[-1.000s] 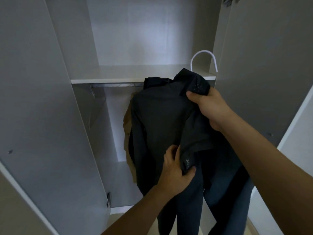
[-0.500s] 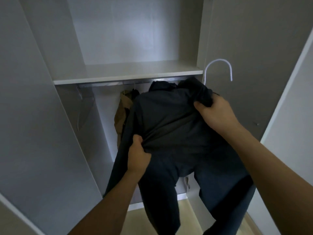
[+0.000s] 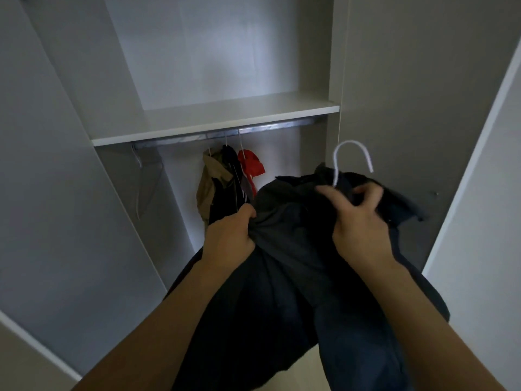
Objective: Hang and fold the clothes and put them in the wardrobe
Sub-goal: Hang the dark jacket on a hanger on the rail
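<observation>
Both hands are holding the dark trousers before the open wardrobe. The left hand is bunching fabric in a closed fist; the right hand is pinching cloth at the white hanger hook. The rail is lying bare right of the hung clothes. Since half a second ago, the bundle is sitting lower and a red garment is showing.

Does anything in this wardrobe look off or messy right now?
The dark garment is bunched and twisted on its white hanger, gripped by the left hand and right hand, not yet on the rail.
</observation>
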Tool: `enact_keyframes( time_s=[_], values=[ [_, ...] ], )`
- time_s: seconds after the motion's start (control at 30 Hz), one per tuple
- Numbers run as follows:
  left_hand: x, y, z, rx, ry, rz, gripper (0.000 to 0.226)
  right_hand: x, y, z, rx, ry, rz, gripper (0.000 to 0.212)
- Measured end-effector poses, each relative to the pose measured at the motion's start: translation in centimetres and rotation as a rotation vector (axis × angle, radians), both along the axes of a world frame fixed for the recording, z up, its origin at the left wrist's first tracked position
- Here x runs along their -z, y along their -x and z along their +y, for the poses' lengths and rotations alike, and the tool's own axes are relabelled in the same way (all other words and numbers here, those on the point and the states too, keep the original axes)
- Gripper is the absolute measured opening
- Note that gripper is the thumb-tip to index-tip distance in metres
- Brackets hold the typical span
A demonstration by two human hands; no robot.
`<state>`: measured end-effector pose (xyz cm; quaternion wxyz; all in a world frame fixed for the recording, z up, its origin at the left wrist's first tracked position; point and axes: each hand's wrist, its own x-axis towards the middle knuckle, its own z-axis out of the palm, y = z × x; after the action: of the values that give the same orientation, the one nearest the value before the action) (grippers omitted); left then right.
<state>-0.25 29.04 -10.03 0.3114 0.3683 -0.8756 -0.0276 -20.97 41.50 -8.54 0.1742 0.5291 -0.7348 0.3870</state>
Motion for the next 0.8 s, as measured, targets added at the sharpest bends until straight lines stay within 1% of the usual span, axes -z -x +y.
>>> enact_keyframes(
  time_s=[0.03,0.07,0.13,0.17,0.27,0.3,0.33,0.37,0.4,0.43,0.47,0.53,0.6,0.67,0.73,0.8],
  values=[
    [-0.5,0.4,0.1,0.02,-0.007,-0.002,0.014,0.2,-0.3,0.1,-0.075,-0.059,0.026,0.061],
    [-1.1,0.7,0.3,0.046,-0.009,-0.007,0.014,0.2,-0.5,0.2,-0.15,-0.102,0.009,0.059],
    [-2.0,1.1,0.5,0.099,0.007,-0.025,0.015,0.4,-1.1,0.3,-0.26,-0.193,-0.087,0.055],
    [-2.4,1.1,0.7,0.124,0.017,-0.031,0.014,0.5,-1.3,0.4,-0.293,-0.248,-0.126,0.061],
    [-3.1,1.1,1.1,0.166,0.029,-0.031,0.013,1.0,-1.7,0.4,-0.364,-0.356,-0.192,0.103],
    [-3.2,1.2,1.2,0.176,0.018,-0.021,0.013,1.2,-1.9,0.4,-0.374,-0.375,-0.181,0.112],
    [-3.3,1.3,1.3,0.187,-0.004,-0.006,0.012,1.3,-2.2,0.3,-0.372,-0.385,-0.159,0.116],
    [-3.5,1.4,1.5,0.2,-0.029,0.013,0.012,1.4,-2.6,0.1,-0.365,-0.381,-0.128,0.115],
    [-3.6,1.6,1.6,0.212,-0.057,0.031,0.012,1.5,-3.1,0.0,-0.361,-0.366,-0.091,0.107],
    [-3.7,1.7,1.7,0.221,-0.079,0.046,0.011,1.6,-3.4,-0.2,-0.353,-0.338,-0.058,0.093],
    [-3.8,1.8,1.8,0.226,-0.092,0.055,0.011,1.7,-3.6,-0.5,-0.34,-0.297,-0.044,0.074],
    [-3.5,1.8,1.8,0.224,-0.111,0.062,0.014,1.2,-3.4,-0.9,-0.295,-0.217,-0.099,0.04],
    [-2.5,1.6,1.8,0.223,-0.136,0.082,0.019,0.8,-2.7,-1.3,-0.26,-0.143,-0.231,0.019],
    [-0.2,1.3,2.1,0.211,-0.178,0.104,0.026,0.7,-2.3,-1.6,-0.256,-0.081,-0.347,0.013],
    [3.5,0.5,2.2,0.149,-0.219,0.092,0.027,0.8,-2.1,-1.4,-0.268,-0.026,-0.471,0.024],
    [7.9,-1.3,2.0,0.024,-0.334,0.099,0.019,0.8,-1.7,-0.9,-0.247,0.045,-0.612,0.035]
  ],
)
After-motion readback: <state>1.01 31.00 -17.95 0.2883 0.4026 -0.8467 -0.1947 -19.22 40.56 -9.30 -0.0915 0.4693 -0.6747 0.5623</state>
